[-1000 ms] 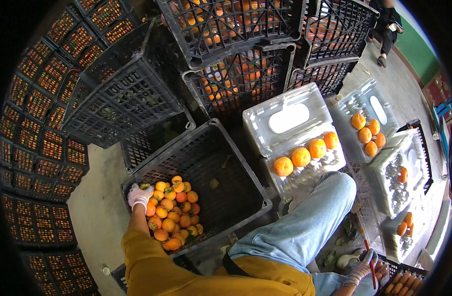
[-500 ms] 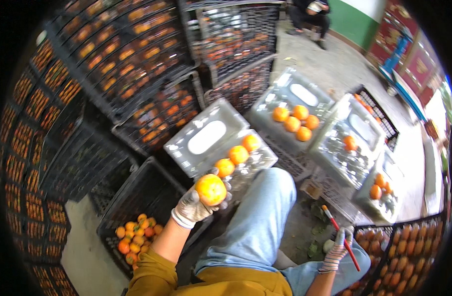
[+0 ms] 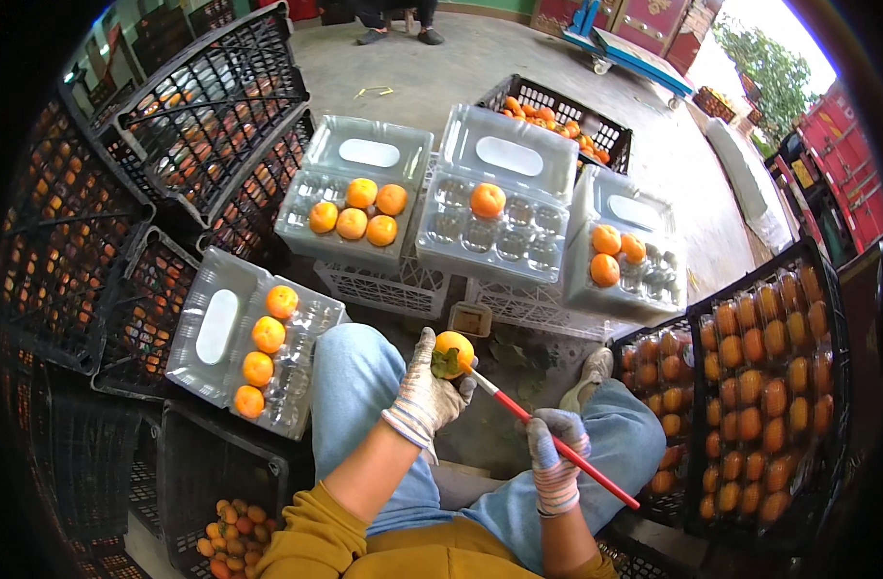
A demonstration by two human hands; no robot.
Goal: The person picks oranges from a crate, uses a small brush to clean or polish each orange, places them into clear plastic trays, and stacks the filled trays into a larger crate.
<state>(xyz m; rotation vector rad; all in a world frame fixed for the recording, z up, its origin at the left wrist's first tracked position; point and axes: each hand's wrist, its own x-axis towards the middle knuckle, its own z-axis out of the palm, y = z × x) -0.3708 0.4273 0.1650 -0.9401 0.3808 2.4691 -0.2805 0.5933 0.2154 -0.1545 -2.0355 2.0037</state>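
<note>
Moved to slim red brush [image 3: 596,471], smooth round persimmon [image 3: 455,344], leafy calyx [image 3: 446,364]

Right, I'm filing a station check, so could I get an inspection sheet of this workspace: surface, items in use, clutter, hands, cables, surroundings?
Surface: grey floor; three clear trays stand on white lattice crates.
Items in use: persimmon, green calyx showing; red-handled tool, tip at the fruit.
Clutter: small square container by the white crates.
Hands: left hand gloved, holding the persimmon; right hand gloved, gripping the tool.
Cables: nothing seen.
Surroundings: stacked black crates at left, blue trolley beyond, another person's legs at the top edge.
</note>
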